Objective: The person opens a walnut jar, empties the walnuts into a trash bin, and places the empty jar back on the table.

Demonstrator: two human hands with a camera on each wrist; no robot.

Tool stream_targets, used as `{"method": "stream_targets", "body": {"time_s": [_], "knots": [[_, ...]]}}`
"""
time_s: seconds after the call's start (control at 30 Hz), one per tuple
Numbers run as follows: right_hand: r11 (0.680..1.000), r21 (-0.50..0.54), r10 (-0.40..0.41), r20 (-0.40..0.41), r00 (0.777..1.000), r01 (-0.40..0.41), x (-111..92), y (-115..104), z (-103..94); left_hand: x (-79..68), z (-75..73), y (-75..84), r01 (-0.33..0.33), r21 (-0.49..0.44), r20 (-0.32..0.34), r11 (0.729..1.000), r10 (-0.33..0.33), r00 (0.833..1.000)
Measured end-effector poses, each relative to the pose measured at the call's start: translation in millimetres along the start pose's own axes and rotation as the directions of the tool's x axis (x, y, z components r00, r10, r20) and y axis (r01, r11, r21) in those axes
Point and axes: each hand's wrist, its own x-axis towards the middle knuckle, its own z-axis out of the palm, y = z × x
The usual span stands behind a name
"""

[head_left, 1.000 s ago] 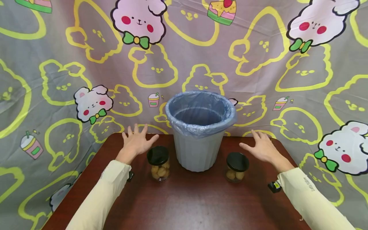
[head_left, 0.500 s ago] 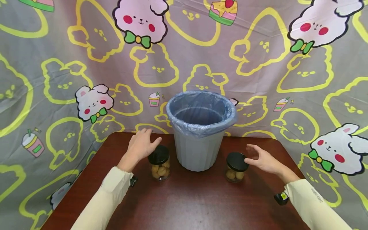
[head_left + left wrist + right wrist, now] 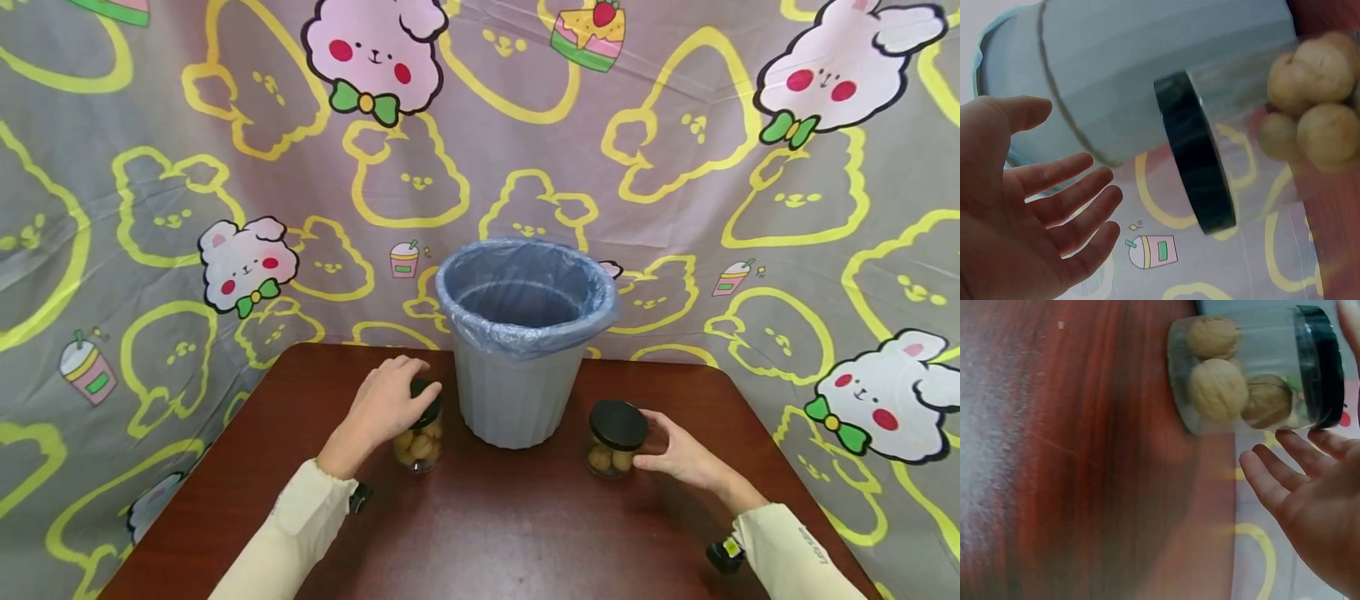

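Observation:
Two clear jars with black lids stand upright on the table, one on each side of a bin. The left jar (image 3: 418,448) holds several round, tan walnuts; its lid (image 3: 1194,153) is partly hidden behind my left hand (image 3: 385,406) in the head view. That hand hovers by the lid with fingers spread and apart from it in the left wrist view. Walnuts (image 3: 1218,390) also lie in the right jar (image 3: 611,450). My right hand (image 3: 688,454) reaches around its right side, thumb near the front and relaxed fingertips right at the lid and wall.
A grey bin (image 3: 517,392) lined with a blue plastic bag (image 3: 525,337) stands between the jars at the back of the dark red-brown table (image 3: 517,525). Behind it hangs a patterned cloth (image 3: 667,233), which also covers both sides.
Both hands have come down and closer to the jars. The left now overlaps its jar's lid; the right has moved inward to its jar's side. The jars and bin stay put.

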Motion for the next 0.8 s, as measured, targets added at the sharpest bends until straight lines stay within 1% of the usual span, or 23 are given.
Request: {"method": "stream_targets", "body": {"time_s": [0.07, 0.17, 0.23, 0.3, 0.37, 0.47, 0.53, 0.6, 0.73, 0.8], "knots": [[0.999, -0.019, 0.042, -0.021, 0.999, -0.043, 0.7, 2.7, 3.7, -1.8, 3.5, 3.1, -0.021, -0.001, -0.003, 1.0, 0.021, 1.0], [0.994, -0.047, 0.096, -0.047, 0.994, -0.098, 2.7, 7.5, 9.0, -4.0, 9.0, 8.0, -0.04, -0.01, 0.01, 0.999, 0.04, 0.999], [0.992, -0.056, 0.106, -0.061, 0.993, -0.109, 4.0, 10.8, 12.2, -5.3, 13.1, 11.3, -0.046, -0.026, 0.019, 0.999, 0.047, 0.999], [0.993, -0.062, 0.096, -0.068, 0.993, -0.101, 5.4, 12.7, 14.0, -6.0, 16.6, 14.2, -0.052, -0.04, 0.033, 0.998, 0.053, 0.998], [0.994, -0.068, 0.082, -0.092, 0.992, -0.088, 7.3, 13.7, 15.9, -6.5, 19.4, 17.2, -0.056, -0.066, 0.044, 0.996, 0.059, 0.997], [0.992, -0.112, 0.049, -0.101, 0.994, -0.06, 11.0, 16.9, 17.4, -7.4, 23.3, 20.4, -0.053, -0.109, 0.062, 0.993, 0.06, 0.996], [0.993, -0.112, 0.027, -0.099, 0.995, -0.038, 14.2, 20.2, 19.4, -8.2, 25.2, 22.3, -0.055, -0.138, 0.069, 0.989, 0.065, 0.995], [0.996, -0.087, -0.01, -0.075, 0.997, 0.003, 17.4, 24.8, 21.3, -8.9, 27.7, 23.7, -0.064, -0.153, 0.073, 0.986, 0.076, 0.994], [0.996, 0.017, -0.092, -0.047, 0.995, 0.093, 21.4, 33.4, 25.9, -9.8, 33.4, 27.1, -0.09, -0.173, 0.072, 0.981, 0.104, 0.992], [0.992, 0.029, -0.125, -0.047, 0.991, 0.126, 21.9, 36.5, 27.6, -10.5, 36.1, 28.7, -0.094, -0.18, 0.074, 0.979, 0.109, 0.991]]}}
